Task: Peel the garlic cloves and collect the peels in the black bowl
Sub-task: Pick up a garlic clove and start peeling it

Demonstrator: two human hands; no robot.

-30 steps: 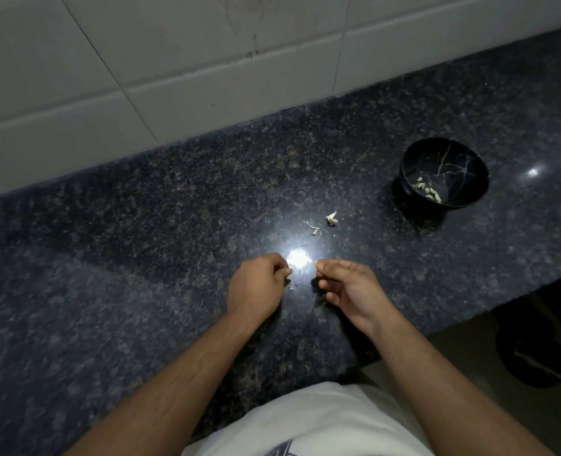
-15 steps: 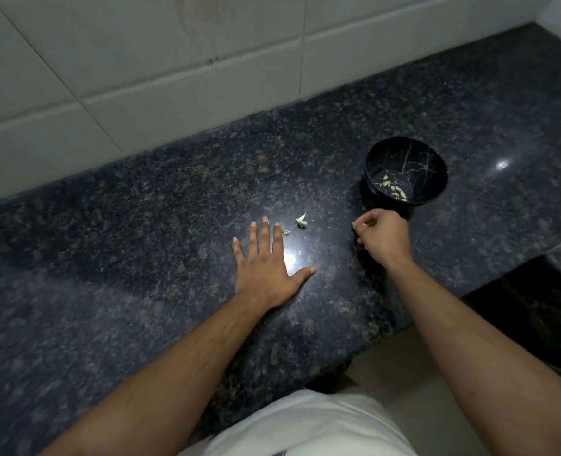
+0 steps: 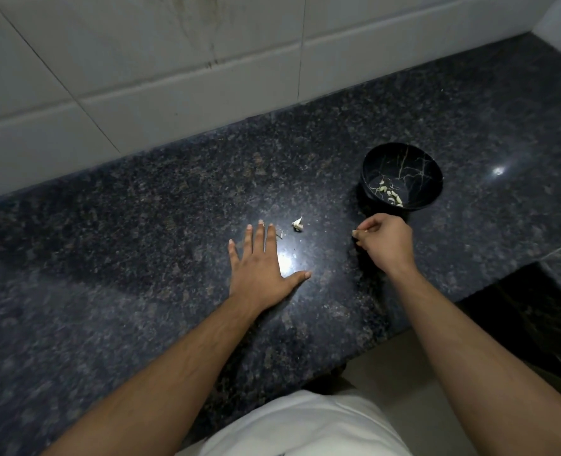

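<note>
The black bowl (image 3: 402,176) with gold veins stands on the dark granite counter (image 3: 141,225) at the right and holds several pale garlic pieces. My right hand (image 3: 384,243) hovers just in front of the bowl, fingers pinched on a small pale scrap of garlic peel (image 3: 355,231). My left hand (image 3: 262,268) lies flat on the counter with fingers spread, holding nothing. A white garlic piece (image 3: 297,224) lies between the hands, and a thin peel sliver (image 3: 279,234) sits at my left fingertips.
A white tiled wall (image 3: 173,60) runs along the back of the counter. The counter's front edge (image 3: 404,330) steps back at the right, with a dark gap below. My white shirt (image 3: 305,426) shows at the bottom.
My left hand opened from a fist and went flat on the counter. My right hand travelled right toward the bowl with its pinch closed and has held there for the last half second.
</note>
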